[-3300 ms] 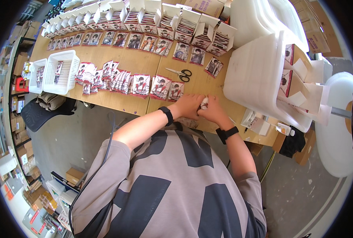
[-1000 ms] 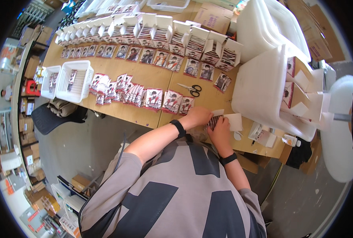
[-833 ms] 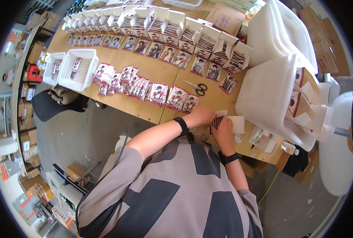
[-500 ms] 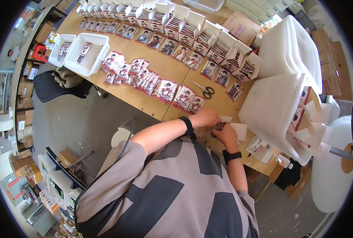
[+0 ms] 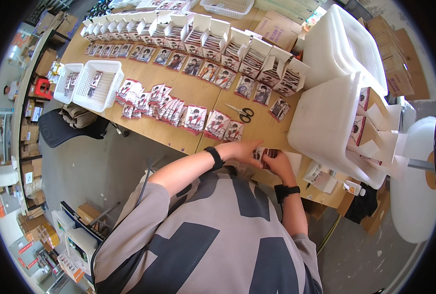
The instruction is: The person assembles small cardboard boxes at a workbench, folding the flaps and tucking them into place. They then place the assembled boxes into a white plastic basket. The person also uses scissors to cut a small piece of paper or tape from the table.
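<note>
Ahead of the hands: a bare strip of wooden table [image 5: 264,128], passable up to the scissors [image 5: 241,112].
Left: fanned card packets [image 5: 178,110] crowd the near edge.
Right: stacked white bins [image 5: 325,125] wall off the side.
Far edge: a row of open card boxes [image 5: 213,36] blocks reach beyond.

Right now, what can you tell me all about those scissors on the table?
The scissors are small, with black looped handles and pale metal blades. They lie flat on the wooden table, blades pointing to the person's left and looking slightly parted. Nothing holds them; both hands are nearer the table's edge. A row of printed card packets lies just on the near side of them, and more cards on the far side. I cannot tell whether they touch any.
</note>
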Demonstrator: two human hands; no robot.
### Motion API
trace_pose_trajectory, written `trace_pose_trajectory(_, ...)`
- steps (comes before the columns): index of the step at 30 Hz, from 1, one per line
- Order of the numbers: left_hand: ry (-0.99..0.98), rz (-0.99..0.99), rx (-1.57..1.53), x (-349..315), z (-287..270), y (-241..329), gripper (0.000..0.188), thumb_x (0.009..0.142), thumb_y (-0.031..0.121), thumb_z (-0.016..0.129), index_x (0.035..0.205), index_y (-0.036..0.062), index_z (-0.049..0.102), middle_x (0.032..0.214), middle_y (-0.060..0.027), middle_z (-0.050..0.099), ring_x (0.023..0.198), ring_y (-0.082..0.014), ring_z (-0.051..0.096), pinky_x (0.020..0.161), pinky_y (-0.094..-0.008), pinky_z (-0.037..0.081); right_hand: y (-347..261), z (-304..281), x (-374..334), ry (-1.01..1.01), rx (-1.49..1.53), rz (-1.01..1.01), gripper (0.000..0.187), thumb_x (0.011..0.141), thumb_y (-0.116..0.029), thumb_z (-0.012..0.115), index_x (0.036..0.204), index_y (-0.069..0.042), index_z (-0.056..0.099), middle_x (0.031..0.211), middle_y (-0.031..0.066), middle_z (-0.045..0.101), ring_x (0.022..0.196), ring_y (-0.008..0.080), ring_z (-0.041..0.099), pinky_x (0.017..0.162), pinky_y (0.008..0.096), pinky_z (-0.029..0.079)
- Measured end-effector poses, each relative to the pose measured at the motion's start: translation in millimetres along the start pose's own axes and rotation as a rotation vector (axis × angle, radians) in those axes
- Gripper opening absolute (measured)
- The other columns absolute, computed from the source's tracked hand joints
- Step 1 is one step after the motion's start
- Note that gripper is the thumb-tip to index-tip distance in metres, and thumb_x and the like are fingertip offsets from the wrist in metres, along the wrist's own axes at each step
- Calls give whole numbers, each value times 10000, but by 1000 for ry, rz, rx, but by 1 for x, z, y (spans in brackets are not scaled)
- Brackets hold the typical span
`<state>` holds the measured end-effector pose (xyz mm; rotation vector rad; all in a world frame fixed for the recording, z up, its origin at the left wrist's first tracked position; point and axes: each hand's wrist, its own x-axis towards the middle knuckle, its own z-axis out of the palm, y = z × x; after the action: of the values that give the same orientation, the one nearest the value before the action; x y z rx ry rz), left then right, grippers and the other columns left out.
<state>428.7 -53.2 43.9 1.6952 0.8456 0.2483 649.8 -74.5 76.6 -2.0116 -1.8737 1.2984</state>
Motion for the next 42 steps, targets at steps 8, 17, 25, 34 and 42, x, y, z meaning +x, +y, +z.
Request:
trace_pose_trajectory(8, 127, 187, 142, -31, -26, 56, 942, 671, 340, 885, 1425, 5, 431, 1356, -218, 538, 1249, -393, 535, 1059, -433, 455, 59, -4, -28, -320, 1140, 83, 493, 1017, -276, 559, 1416, 10, 518, 1322, 116, 647, 1142, 190, 658, 959, 332, 541)
trace_pose_trajectory(17, 316, 346, 346, -79, -56, 118, 863, 692, 301, 881, 1391, 22, 458, 1283, -191, 568, 1200, -374, 556, 1041, -440, 466, 59, 41, -27, -493, 1577, -9, 577, 957, -327, 634, 1418, -1, 517, 1370, 123, 618, 1206, 252, 632, 1059, 408, 506)
trace_pose_trajectory(25, 369, 196, 481, -110, -79, 121, 898, 675, 304, 883, 1414, 40, 446, 1336, -186, 546, 1264, -374, 524, 1098, -449, 435, 61, 57, 2, -580, 1710, -84, 688, 908, -460, 629, 1464, -77, 493, 1455, 117, 562, 1328, 304, 537, 1144, 533, 378)
trace_pose_trajectory(34, 447, 192, 564, -120, -66, 103, 940, 602, 196, 908, 1406, 37, 447, 1326, -178, 545, 1265, -386, 513, 1086, -455, 440, 42, 48, 47, -760, 1670, 114, 489, 963, -288, 601, 1411, -103, 534, 1402, 105, 597, 1264, 301, 581, 1085, 551, 443)
trace_pose_trajectory(42, 472, 116, 580, -133, -72, 101, 913, 646, 245, 897, 1412, 32, 449, 1325, -183, 539, 1247, -389, 509, 1081, -454, 439, 41, 60, 64, -731, 1374, 186, 516, 918, -95, 643, 1416, -103, 511, 1316, 76, 639, 1211, 259, 613, 1037, 504, 501)
